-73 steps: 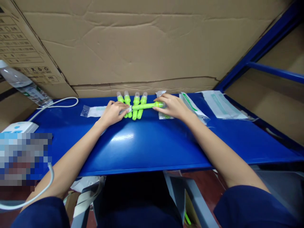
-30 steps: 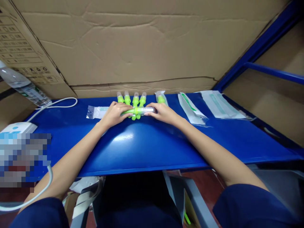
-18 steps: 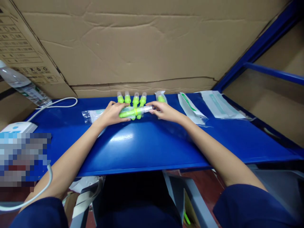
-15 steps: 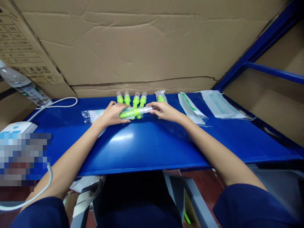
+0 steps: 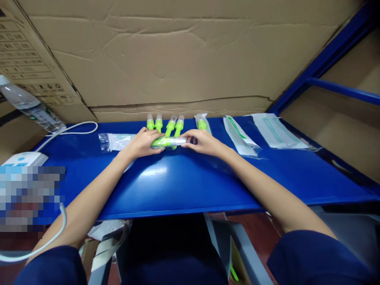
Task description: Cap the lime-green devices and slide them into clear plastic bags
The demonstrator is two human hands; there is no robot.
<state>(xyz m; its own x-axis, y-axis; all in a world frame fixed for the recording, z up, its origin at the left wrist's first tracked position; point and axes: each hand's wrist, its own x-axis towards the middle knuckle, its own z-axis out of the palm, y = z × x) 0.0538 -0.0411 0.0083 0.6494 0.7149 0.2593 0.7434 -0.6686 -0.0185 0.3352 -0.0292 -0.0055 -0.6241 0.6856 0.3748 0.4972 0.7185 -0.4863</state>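
A green tube with a clear cap [image 5: 170,141] lies crosswise on the blue shelf [image 5: 190,174], held at both ends. My left hand [image 5: 143,143] grips its green end, and a clear plastic bag [image 5: 115,140] trails out to the left of that hand. My right hand [image 5: 203,142] pinches the clear capped end. Behind the held tube, several more green tubes [image 5: 164,123] lie in a row pointing away from me. Another green tube in a clear bag [image 5: 202,122] lies just beyond my right hand.
Two flat sealed pouches [image 5: 241,135] [image 5: 277,130] lie at the right of the shelf. A water bottle [image 5: 28,105], a white cable [image 5: 74,128] and a white device [image 5: 22,159] are at the left. Cardboard [image 5: 178,59] walls off the back.
The held tube has slid left, further into the clear bag under my left hand. My right hand has followed it leftward, and the bag has shifted left.
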